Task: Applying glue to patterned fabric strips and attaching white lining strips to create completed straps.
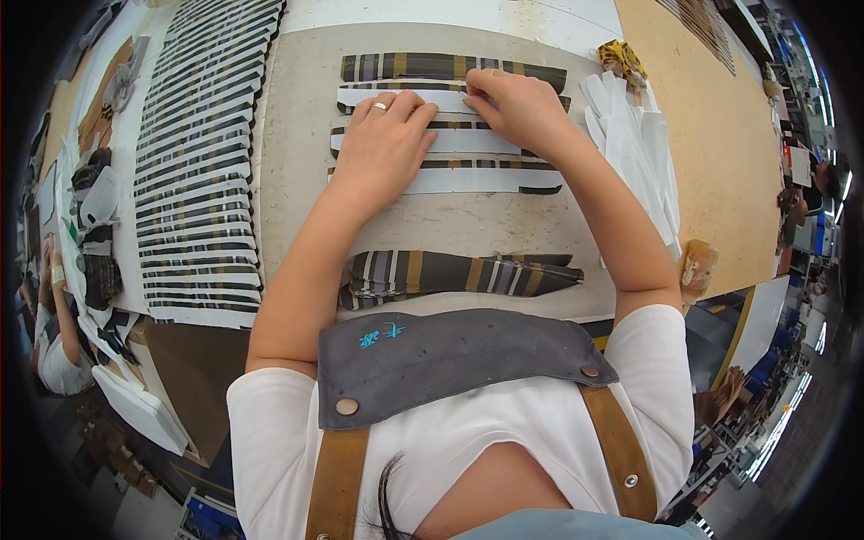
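Observation:
Several dark fabric strips with gold, white and purple stripes lie crosswise on the grey work board (297,117). White strips rest along some of them. My left hand (382,148) lies with fingers stretched over the second fabric strip from the far side, pressing on its white strip (450,101). To its right, my right hand (517,103) has thumb and index finger pinched at that same white strip. Beyond both hands is a striped fabric strip (405,67) without white on top. Closer to me, two more strips carry a white strip (477,140) and another white strip (481,181).
A folded bundle of striped fabric (441,274) lies near my apron. Long rows of striped pieces (198,171) cover the left side. Loose white strips (630,144) are piled at right, beside a yellow patterned bundle (621,59). Another person's arm (65,306) shows far left.

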`<state>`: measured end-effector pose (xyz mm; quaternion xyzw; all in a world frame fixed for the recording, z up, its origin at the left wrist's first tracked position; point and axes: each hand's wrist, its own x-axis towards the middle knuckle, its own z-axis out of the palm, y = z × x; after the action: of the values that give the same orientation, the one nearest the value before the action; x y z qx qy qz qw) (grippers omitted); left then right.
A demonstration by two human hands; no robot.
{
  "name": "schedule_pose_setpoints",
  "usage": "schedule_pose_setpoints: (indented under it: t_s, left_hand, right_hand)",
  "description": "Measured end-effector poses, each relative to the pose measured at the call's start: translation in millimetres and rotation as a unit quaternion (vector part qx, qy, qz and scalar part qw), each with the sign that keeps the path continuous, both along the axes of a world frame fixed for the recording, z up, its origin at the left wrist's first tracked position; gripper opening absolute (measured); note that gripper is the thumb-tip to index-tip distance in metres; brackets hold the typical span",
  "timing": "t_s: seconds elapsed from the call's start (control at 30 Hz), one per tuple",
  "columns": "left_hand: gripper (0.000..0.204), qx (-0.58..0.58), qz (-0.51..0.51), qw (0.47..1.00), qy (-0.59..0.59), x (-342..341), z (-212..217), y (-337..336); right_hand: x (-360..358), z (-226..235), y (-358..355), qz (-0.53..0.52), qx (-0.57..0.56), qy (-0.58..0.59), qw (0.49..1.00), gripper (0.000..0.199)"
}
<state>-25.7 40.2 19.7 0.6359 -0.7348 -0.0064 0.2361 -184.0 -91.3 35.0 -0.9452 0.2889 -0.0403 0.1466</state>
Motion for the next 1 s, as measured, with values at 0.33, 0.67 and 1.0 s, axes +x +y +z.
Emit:
schedule_pose_setpoints:
  t_s: [0.33, 0.67, 1.0]
  left_hand:
    - [0.027, 0.062, 0.006, 0.998, 0.017, 2.7, 1.7, 0.2]
    - [0.032, 0.014, 0.006, 1.0, 0.006, 0.1, -6.0, 0.6]
    - [0.031, -0.016, 0.0, 1.0, -0.018, -1.6, -8.2, 1.4]
  right_hand:
    - [-53.4, 7.6, -10.6, -0.074, 0.029, -0.072, 0.994, 0.023]
    - [-62.5, 3.8, -6.8, -0.176, 0.159, -0.147, 0.96, 0.016]
    - [-61.6, 9.2, -8.8, -0.13, 0.16, -0.133, 0.969, 0.015]
